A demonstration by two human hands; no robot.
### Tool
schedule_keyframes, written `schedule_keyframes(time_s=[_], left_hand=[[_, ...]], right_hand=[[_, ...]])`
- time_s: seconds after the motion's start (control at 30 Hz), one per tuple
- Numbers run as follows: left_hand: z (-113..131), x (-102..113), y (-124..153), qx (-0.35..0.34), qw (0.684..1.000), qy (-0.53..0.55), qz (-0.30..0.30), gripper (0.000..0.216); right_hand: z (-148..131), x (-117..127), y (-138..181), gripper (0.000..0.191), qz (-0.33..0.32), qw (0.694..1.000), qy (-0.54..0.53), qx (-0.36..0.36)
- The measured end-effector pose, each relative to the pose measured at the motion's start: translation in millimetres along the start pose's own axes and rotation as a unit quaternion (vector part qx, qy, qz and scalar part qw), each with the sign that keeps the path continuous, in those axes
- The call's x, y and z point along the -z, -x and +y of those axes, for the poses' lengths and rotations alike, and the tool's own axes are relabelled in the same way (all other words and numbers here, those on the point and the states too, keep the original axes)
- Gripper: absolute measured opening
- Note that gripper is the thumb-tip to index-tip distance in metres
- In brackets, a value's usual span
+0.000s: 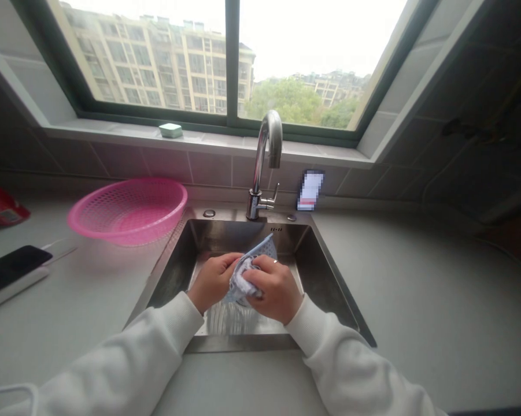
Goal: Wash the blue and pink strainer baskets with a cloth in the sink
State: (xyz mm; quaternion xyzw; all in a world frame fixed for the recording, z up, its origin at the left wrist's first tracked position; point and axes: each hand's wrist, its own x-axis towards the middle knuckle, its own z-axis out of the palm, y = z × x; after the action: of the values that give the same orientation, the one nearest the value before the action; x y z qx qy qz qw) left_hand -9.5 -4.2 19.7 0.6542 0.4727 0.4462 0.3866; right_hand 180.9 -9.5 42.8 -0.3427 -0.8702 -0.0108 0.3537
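Over a stainless steel sink (243, 231), my left hand (212, 281) and my right hand (274, 289) grip a crumpled pale blue cloth (241, 283) between them. The cloth is bunched and twisted, and one corner sticks up towards the back of the basin. Both hands hang inside the sink's opening, above its floor and apart from its walls. Behind them stands a curved chrome faucet (264, 156). White sleeves cover both forearms, which cross the sink's front rim.
A pink plastic basket (125, 211) sits on the grey countertop (416, 300) left of the sink. Further left lie a black phone (8, 268) on a white item and a red package (2, 207). A phone (311, 189) leans on the tiled wall, and a pale green soap dish (170, 130) sits on the window sill.
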Motion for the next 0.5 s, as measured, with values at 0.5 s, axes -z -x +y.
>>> schedule_keyframes(time_s=[0.5], left_hand=[[2,3,1,0.033,0.999,-0.016,0.003,0.034]], right_hand=[[4,0,1,0.010,-0.014,1.000,0.000,-0.018]])
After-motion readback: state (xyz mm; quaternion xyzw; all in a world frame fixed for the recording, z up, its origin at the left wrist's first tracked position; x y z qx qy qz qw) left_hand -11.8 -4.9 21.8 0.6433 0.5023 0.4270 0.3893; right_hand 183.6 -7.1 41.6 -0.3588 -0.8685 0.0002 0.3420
